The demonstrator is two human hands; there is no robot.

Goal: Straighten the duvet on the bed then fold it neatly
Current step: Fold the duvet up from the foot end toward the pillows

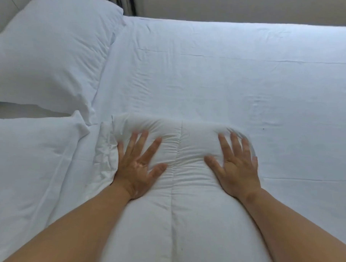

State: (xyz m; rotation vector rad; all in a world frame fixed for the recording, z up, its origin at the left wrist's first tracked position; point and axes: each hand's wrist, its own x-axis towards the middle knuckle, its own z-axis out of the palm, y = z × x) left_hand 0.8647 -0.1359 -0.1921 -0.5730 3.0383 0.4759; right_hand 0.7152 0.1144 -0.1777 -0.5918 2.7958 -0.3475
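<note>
Duvet: a white quilted duvet (184, 220) is seen as a thick, narrow bundle on the near middle of the bed (287, 116), running from the bottom edge of the view up to a rounded far end just beyond the fingertips.
Seam: a stitched seam (175, 180) runs along the middle of the duvet, with fine puckers on either side of it between the hands.
Left hand: the left hand (139, 165) is laid palm down on the duvet left of the seam, fingers straight and spread wide; nothing is gripped.
Right hand: the right hand (236, 169) is pressed flat on the duvet right of the seam, fingers straight and fanned; its fingertips are blurred.
Hands together: the hands are held apart, one on each side of the seam, at about the same level.
Loose edge: a crumpled fold of white fabric (105, 153) is bunched against the outer side of the left hand; which layer it belongs to cannot be told.
Sheet: the bed is covered by a white sheet (211, 53), lightly creased.
Pillows: an upper pillow (49, 46) and a lower pillow (28, 154), both white, are set at the left end of the bed, the lower one just beside the duvet.
</note>
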